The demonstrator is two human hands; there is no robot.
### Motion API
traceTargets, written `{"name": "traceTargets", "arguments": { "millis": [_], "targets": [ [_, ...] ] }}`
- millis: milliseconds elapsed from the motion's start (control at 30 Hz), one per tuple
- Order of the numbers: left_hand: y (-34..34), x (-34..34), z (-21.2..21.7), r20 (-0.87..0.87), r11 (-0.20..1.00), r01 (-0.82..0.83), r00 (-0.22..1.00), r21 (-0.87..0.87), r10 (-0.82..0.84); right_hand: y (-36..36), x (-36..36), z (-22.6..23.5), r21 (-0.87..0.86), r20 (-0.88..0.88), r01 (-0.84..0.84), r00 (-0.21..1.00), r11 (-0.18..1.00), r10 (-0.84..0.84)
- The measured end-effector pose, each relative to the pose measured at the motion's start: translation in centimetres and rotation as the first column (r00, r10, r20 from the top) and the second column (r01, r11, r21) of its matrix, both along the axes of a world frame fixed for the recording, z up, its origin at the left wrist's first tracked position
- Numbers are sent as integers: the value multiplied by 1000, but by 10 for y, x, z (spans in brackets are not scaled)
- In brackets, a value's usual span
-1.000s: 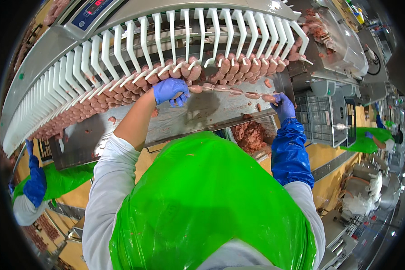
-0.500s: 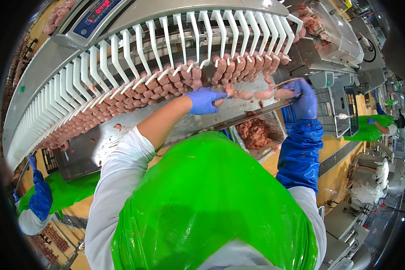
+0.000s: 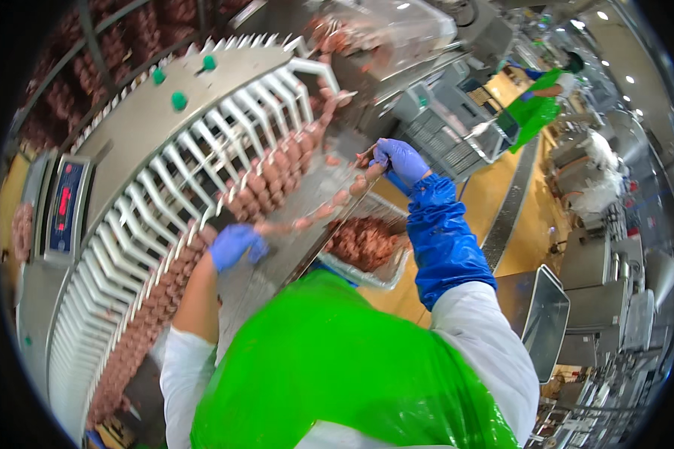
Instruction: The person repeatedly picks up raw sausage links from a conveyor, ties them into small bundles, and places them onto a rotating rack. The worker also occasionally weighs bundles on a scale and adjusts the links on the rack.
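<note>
Lengthwise, the sausage string [image 3: 340, 198] slants up rightward.

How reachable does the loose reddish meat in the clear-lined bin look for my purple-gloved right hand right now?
Probably yes: the loose reddish meat lies uncovered near the purple-gloved right hand, with nothing apparent blocking between them. That hand's grip on the pale-pink linked sausage string might need releasing first.

I observe the right hand [image 3: 401, 161] gripping a sausage chain [image 3: 340, 198] at one o'clock; the left hand [image 3: 236, 247] is at nine o'clock, near white hooks [image 3: 148, 215] spanning eight to eleven o'clock.
</note>
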State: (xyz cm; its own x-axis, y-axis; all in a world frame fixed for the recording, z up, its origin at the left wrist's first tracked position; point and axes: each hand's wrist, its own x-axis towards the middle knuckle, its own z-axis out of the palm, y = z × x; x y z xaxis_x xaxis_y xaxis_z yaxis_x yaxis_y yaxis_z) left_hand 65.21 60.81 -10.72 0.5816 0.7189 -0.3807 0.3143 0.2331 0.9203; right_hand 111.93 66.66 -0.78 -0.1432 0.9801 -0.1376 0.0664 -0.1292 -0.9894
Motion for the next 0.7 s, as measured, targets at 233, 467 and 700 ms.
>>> {"name": "traceTargets", "arguments": {
  "millis": [233, 467, 700],
  "targets": [
    [-9, 52, 81, 144, 980, -8, 989, 200, -21, -49, -146, 34, -16, 193, -545, 821, 838, 538],
    [-19, 54, 97, -53, 983, 66, 997, 173, -58, -11, -216, 25, 209, 317, -605, 785, 768, 532],
    [-42, 33, 83, 297, 956, -288, 919, 54, 260, -44, -216, -4, 102, -86, -618, 775, 779, 626]
  ]
}}
